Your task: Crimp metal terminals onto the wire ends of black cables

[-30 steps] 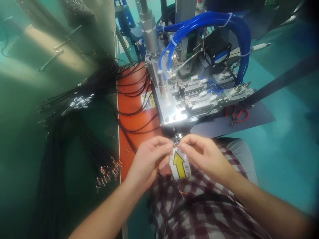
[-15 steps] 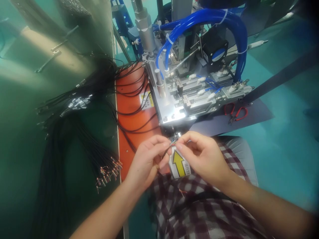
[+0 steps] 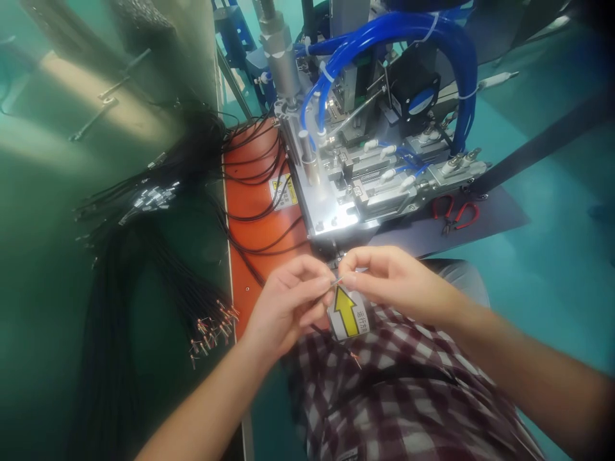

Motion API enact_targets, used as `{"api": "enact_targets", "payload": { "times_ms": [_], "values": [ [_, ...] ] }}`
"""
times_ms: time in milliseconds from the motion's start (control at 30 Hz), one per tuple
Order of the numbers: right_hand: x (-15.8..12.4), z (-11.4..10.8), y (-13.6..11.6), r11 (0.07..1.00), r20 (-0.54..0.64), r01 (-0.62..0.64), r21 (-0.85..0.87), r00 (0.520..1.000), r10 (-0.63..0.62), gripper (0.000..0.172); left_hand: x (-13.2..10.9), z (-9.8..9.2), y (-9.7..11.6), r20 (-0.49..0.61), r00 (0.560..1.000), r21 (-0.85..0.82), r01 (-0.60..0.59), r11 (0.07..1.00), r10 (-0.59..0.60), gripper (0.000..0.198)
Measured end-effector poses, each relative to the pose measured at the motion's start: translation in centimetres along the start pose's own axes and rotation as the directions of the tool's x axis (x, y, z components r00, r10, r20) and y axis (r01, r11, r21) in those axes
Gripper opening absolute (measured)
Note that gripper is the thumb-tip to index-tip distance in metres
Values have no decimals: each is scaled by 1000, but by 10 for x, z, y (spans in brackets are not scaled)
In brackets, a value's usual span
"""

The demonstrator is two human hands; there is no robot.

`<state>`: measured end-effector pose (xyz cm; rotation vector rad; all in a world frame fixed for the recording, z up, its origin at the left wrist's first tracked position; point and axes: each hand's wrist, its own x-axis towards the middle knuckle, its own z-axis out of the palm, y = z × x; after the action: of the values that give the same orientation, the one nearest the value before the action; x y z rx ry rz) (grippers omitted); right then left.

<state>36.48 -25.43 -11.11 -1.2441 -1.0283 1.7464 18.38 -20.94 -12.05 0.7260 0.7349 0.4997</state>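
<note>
My left hand [image 3: 287,303] and my right hand [image 3: 390,280] meet fingertip to fingertip just in front of a metal machine [image 3: 346,186]. Both pinch the stripped end of a thin black cable [image 3: 337,280], whose fine wire strands show between the thumbs. The cable runs down under my left hand toward my lap. Right below the fingers is a white label with a yellow arrow [image 3: 346,312] pointing at the machine's front slot.
A large bundle of black cables [image 3: 158,256] with bare ends lies on the dark surface to the left, some draped over the orange plate [image 3: 250,211]. Blue hoses [image 3: 423,38] arch over the machine. Red-handled pliers [image 3: 454,214] lie at right.
Both hands have shifted slightly up and toward the machine's front, still pinching the cable end. The view has tilted a little.
</note>
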Motion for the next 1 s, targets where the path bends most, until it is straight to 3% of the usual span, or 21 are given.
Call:
{"api": "enact_targets", "payload": {
  "times_ms": [100,200,300,367,433,533,667,767,867,1000],
  "values": [
    [6,-4,-2,983,204,-80,163,978,46,21,1,-6,2,97,995,-53,-4,999,9,9],
    [9,1,1,950,252,-136,283,966,64,26,2,-8,3,146,989,-126,21,992,-3,7],
    [6,12,5,952,104,-67,298,994,37,25,3,-7,4,135,991,-192,53,980,-27,6],
    [4,19,8,979,-33,39,198,999,-33,20,5,-6,5,124,991,-225,69,972,-42,6],
    [4,25,12,986,-155,165,35,975,-157,14,6,-5,5,99,994,-246,68,967,-45,6],
    [5,35,21,935,-275,284,-212,901,-336,12,5,-2,3,-5,999,-242,32,970,-34,9],
    [5,47,32,868,-388,284,-408,806,-447,17,1,7,-4,-197,980,-110,-22,994,-1,12],
    [3,52,34,925,-435,214,-314,833,-341,19,-3,11,-8,-265,964,0,-34,999,33,14],
    [-1,53,31,959,-415,172,-224,874,-253,20,-4,12,-11,-259,965,48,-18,999,30,19],
    [-7,49,30,877,-425,181,-444,820,-384,19,-5,11,-14,-280,959,98,-8,995,35,21]
  ]
}}
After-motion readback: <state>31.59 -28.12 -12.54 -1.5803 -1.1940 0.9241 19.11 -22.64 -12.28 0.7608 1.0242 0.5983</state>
